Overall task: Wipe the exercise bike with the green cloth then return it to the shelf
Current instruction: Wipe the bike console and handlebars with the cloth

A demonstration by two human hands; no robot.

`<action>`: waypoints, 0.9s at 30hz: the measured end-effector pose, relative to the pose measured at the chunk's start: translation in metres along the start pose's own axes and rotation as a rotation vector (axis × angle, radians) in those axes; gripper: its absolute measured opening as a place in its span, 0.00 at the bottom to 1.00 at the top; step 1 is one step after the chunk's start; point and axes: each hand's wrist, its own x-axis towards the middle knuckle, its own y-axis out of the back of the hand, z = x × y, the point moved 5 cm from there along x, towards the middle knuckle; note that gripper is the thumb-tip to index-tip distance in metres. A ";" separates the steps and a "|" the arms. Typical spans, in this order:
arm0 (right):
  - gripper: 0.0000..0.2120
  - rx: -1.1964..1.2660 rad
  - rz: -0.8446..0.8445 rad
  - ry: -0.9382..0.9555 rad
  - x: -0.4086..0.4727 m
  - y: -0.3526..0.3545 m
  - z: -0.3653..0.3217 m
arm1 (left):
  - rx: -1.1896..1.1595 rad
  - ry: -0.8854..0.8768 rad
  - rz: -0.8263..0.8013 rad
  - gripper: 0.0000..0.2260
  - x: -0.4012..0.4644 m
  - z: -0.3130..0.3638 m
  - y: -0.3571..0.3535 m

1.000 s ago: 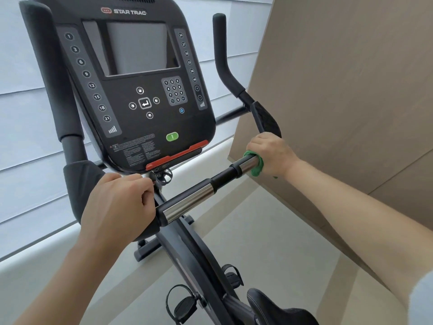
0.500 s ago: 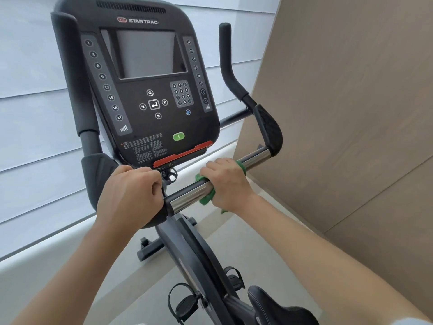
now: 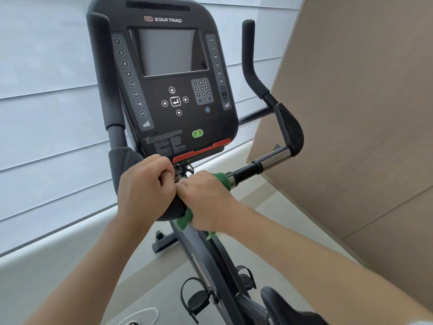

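A black exercise bike with a big console [image 3: 171,90] fills the view. My right hand [image 3: 206,200] is wrapped around the inner end of the right handlebar [image 3: 262,164], pressing the green cloth [image 3: 221,180] against it; green folds hang out under the hand too. My left hand [image 3: 146,184] grips the left handlebar close to the centre stem, almost touching the right hand. The bar's chrome section is bare towards its outer end. No shelf is in view.
A beige wall panel [image 3: 363,113] stands close on the right, next to the curved grip [image 3: 288,127]. White blinds [image 3: 46,90] are behind the bike. Pedals [image 3: 196,299] and the saddle [image 3: 281,306] lie below, and a white cord [image 3: 140,317] is on the floor.
My right hand slid the green cloth along the right handlebar from its outer end inward to the centre, ending beside my left hand. The left hand kept its grip.
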 end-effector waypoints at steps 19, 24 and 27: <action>0.08 -0.185 0.283 -0.227 -0.021 -0.015 0.003 | 0.255 -0.066 -0.083 0.08 0.001 0.002 -0.014; 0.10 -0.115 0.194 -0.181 -0.009 -0.020 0.001 | 0.316 -0.102 -0.114 0.09 0.003 0.003 -0.017; 0.11 0.004 -0.154 -0.050 0.006 -0.003 0.016 | 0.336 -0.139 -0.188 0.12 0.004 0.002 -0.020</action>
